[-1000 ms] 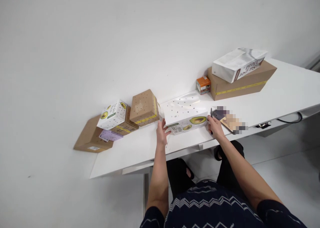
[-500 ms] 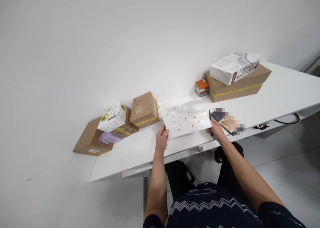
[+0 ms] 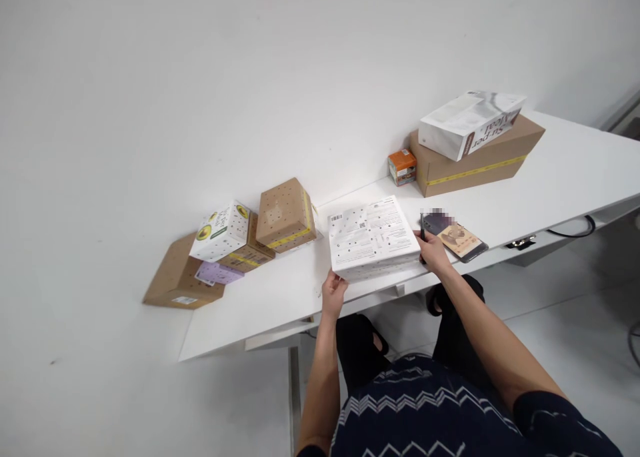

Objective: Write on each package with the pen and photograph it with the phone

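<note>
A white cardboard box with printed text and a barcode on its upper face is between my hands, over the front part of the table. My left hand is closed on its near left corner, thumb bent against the edge. At its right side, my right hand grips the edge, with a black pen sticking up from the same fingers. Whether the box rests on the table or is slightly raised, I cannot tell. Just right of that hand lies a phone with a picture on it.
On the white table, several boxes stand at the left, among them a dotted brown box and an avocado-print box. Against the wall are an orange box and a brown carton carrying a white box. A clip is on the front edge.
The white box has been turned: a plain face with scattered dots was up, and a printed face with a barcode is up now. Both hands stay at its sides.
</note>
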### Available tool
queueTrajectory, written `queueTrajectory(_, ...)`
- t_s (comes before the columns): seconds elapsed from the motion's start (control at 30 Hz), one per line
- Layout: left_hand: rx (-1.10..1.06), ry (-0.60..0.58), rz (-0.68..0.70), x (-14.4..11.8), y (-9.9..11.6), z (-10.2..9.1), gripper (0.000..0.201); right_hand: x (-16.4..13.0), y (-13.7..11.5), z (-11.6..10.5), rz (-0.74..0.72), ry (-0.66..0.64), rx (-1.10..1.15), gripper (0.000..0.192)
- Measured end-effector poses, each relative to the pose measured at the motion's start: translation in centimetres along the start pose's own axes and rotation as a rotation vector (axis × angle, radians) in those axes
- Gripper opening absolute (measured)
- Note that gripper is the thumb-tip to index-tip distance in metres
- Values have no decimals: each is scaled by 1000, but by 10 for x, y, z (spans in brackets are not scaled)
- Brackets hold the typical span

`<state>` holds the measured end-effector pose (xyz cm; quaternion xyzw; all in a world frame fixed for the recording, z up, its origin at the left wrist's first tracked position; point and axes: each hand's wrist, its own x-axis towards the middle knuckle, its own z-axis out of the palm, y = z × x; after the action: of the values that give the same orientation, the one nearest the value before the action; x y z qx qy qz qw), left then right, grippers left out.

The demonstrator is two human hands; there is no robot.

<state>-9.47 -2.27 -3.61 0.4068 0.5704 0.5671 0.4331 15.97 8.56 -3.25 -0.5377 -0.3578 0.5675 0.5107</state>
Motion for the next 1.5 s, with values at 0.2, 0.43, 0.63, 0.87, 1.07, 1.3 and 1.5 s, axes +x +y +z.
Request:
queueTrajectory(0.2,-215,168,-85,7,20,-5,43,4,6,-1,7,13,25,34)
queueTrajectory(0.43,-115,81,-33,11,52,10,51,0,0,-2,23,-7,0,38)
queueTrajectory(0.63,76,56,28,-4,54,17,51,0,-3,-5,66,-17,-36,39)
queueTrajectory(0.87,126,53,55,-13,55,17,49,-1,-6,-5,70,-56,-59,45)
queueTrajectory(1.07,228,182,65,-12,66,20,65,-3,-29,-18,5,17,-148,23)
queueTrajectory(1.3,464,-64,539,8,111,53,25,10,-93,-14,-207,-49,132,42)
queueTrajectory(1.5,507,-283,426,19,109,94,42,0,-138,9,-187,-319,347,31)
